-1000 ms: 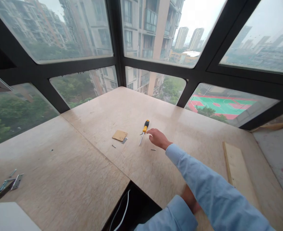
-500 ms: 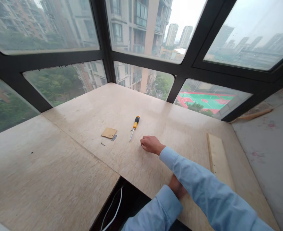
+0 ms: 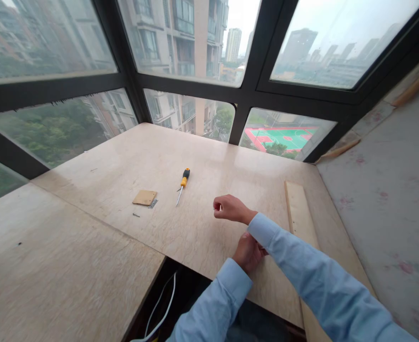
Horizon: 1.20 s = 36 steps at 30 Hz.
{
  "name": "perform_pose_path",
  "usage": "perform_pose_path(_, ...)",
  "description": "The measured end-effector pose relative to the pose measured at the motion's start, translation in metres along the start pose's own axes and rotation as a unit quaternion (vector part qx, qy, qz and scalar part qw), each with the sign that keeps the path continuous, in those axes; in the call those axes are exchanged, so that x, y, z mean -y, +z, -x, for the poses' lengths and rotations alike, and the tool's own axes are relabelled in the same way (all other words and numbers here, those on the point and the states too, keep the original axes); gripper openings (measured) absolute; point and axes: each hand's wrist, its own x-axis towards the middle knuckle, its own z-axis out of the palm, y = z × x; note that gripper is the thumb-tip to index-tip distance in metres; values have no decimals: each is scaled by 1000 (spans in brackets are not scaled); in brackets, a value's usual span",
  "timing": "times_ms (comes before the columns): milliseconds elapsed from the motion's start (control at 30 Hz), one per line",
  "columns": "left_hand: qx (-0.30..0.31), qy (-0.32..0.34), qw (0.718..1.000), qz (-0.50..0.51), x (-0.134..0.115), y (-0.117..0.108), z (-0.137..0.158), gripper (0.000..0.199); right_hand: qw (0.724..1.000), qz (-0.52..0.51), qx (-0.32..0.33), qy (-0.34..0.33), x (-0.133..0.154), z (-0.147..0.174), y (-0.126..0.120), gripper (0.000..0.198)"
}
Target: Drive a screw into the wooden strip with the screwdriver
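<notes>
My right hand (image 3: 232,209) hovers over the beige stone-look surface, its thumb and forefinger pinched together. A tiny pale glint shows at the fingertips, too small to name. Below the right wrist is my left hand (image 3: 249,253), its fingers curled in and partly covered by the right sleeve; whatever it holds is hidden. To the left of the right hand lies a yellow-and-black screwdriver (image 3: 184,181), with a small dark piece beside its shaft. Farther left, a small wooden piece (image 3: 144,197) rests by a perforated metal plate (image 3: 153,204). A screw (image 3: 135,215) lies just in front of them.
A long wooden board (image 3: 299,204) lies on the right, near the papered wall (image 3: 383,209). Dark-framed windows (image 3: 188,88) border the far side. At the front, a dark opening in the surface (image 3: 188,280) has a white cable (image 3: 169,304) in it.
The view has swung to the right. My left hand now shows more from under the right forearm, and the right hand has shifted rightward, away from the screwdriver.
</notes>
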Motion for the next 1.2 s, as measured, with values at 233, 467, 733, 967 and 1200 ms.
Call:
perform_pose_path(233, -43, -38, 998, -10, -11, -1, 7, 19, 956, -250, -129, 82, -51, 92, -17, 22)
perform_pose_path(467, -64, -51, 996, -46, -17, 0, 12, 25, 891, -326, -245, 201, -107, 180, -28, 21)
perform_pose_path(733, -99, -57, 990, -80, -21, 2, 14, 26, 836, -383, -305, 248, -140, 224, -18, 25)
perform_pose_path(967, -126, -50, 987, -90, -22, 8, 13, 25, 836, -364, -334, 239, -157, 226, 0, 23)
perform_pose_path(1200, -127, -53, 986, -91, -20, 7, 9, 25, 850, -325, -335, 246, -166, 221, 0, 22)
